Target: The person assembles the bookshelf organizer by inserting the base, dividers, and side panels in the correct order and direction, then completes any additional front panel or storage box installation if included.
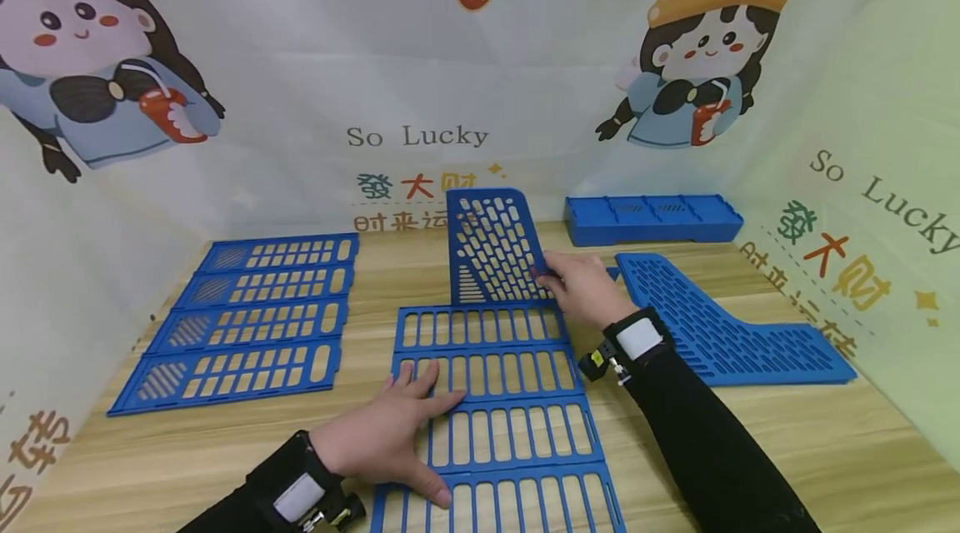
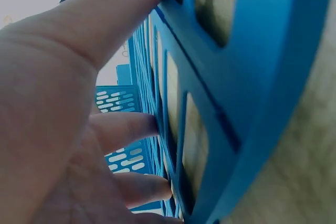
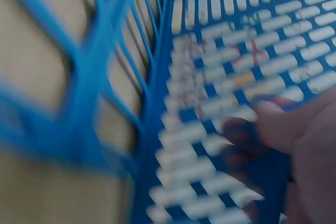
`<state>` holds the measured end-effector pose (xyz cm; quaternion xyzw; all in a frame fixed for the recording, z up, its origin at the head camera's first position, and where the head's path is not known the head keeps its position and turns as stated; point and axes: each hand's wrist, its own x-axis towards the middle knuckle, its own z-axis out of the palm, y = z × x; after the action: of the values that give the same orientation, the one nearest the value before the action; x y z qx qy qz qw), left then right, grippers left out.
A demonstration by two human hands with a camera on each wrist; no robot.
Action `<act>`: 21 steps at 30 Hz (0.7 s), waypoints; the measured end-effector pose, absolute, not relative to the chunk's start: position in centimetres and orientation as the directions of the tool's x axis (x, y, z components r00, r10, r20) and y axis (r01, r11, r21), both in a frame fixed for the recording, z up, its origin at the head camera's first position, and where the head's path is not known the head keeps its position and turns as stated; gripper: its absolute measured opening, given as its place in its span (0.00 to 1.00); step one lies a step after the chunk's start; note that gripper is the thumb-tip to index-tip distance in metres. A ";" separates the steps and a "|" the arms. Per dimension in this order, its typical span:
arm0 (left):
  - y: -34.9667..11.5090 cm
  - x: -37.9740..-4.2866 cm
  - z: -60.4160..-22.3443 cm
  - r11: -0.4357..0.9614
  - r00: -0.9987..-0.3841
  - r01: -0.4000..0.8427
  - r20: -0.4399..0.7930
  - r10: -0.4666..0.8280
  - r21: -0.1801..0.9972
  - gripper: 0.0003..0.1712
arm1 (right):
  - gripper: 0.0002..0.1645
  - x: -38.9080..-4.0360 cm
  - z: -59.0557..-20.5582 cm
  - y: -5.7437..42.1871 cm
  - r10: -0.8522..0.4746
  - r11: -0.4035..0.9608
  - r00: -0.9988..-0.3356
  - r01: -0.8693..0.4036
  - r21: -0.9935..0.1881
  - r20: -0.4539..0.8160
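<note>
Across the middle of the table lies a long blue panel of slotted sections, joined edge to edge. My left hand rests on its left side with fingers spread; in the left wrist view the thumb and fingertips meet the panel. A blue perforated side panel with a slanting edge stands upright at the slotted panel's far edge. My right hand pinches the side panel's right edge between thumb and fingers. In the right wrist view, the perforated panel meets the slotted bars along its base.
At the left lie several joined blue strips with square holes. A blue L-shaped perforated panel lies to the right. Behind it, a long blue divided tray stands against the printed cloth backdrop.
</note>
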<state>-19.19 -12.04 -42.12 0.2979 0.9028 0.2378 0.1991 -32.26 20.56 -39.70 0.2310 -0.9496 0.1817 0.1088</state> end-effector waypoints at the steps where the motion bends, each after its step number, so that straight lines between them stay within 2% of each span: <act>1: -12.0 -19.2 -42.2 0.713 -0.749 0.442 -0.215 0.627 0.544 0.67 | 0.09 -32.3 -39.4 21.1 -0.390 0.848 -0.881 -0.458 -0.267 0.268; 3: -12.0 -19.1 -42.2 0.720 -0.755 0.438 -0.214 0.619 0.539 0.67 | 0.16 -32.3 -38.8 22.8 -0.350 0.893 -0.912 -0.394 -0.216 0.215; 5: -12.1 -19.1 -42.3 0.728 -0.763 0.431 -0.216 0.609 0.533 0.67 | 0.23 -32.4 -38.3 24.5 -0.285 0.924 -0.944 -0.316 -0.213 0.164; 11: -12.1 -19.1 -42.0 0.737 -0.768 0.416 -0.228 0.598 0.532 0.66 | 0.10 -33.0 -38.5 27.3 -0.194 0.899 -0.980 -0.195 -0.391 0.042; 17: -12.1 -19.2 -41.8 0.717 -0.756 0.406 -0.232 0.612 0.567 0.65 | 0.13 -33.4 -39.8 24.9 -0.226 0.824 -0.972 -0.222 -0.522 0.058; 21: -12.2 -19.2 -41.8 0.701 -0.749 0.408 -0.225 0.624 0.584 0.64 | 0.14 -33.4 -40.5 22.9 -0.266 0.788 -0.960 -0.270 -0.553 0.089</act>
<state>-19.24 -12.22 -41.85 0.2871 0.8986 0.2587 0.2081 -33.45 22.90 -40.52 0.1418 -0.9456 0.2928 0.0030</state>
